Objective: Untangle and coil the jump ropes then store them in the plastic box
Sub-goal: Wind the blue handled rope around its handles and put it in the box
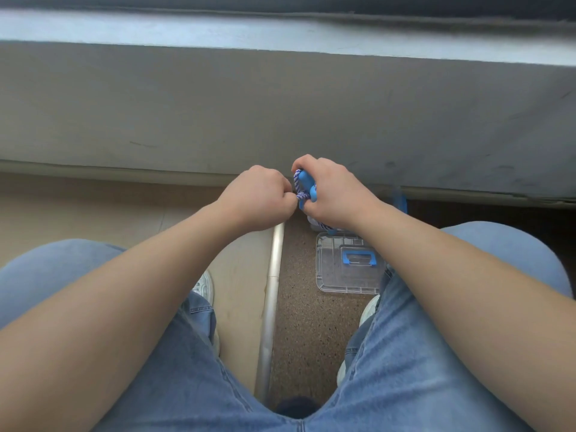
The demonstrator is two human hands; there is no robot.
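Note:
A jump rope (301,188) with blue handles and a purple-and-white braided cord is held up between my hands, above the floor. My right hand (335,190) grips the blue handles with cord wound around them. My left hand (260,198) is curled in a fist and pinches the cord end right beside the handles. Below my right forearm a clear plastic lid with a blue handle (349,265) lies flat on the speckled floor. Just beyond it, part of the plastic box (318,224) with more cord inside shows under my right wrist; most of it is hidden.
My knees in blue jeans fill the lower frame, with white shoes (204,285) on the floor. A metal floor strip (274,285) runs between pale flooring and speckled brown flooring. A grey wall with a sill (280,104) stands straight ahead. A blue object (400,202) leans at the wall base.

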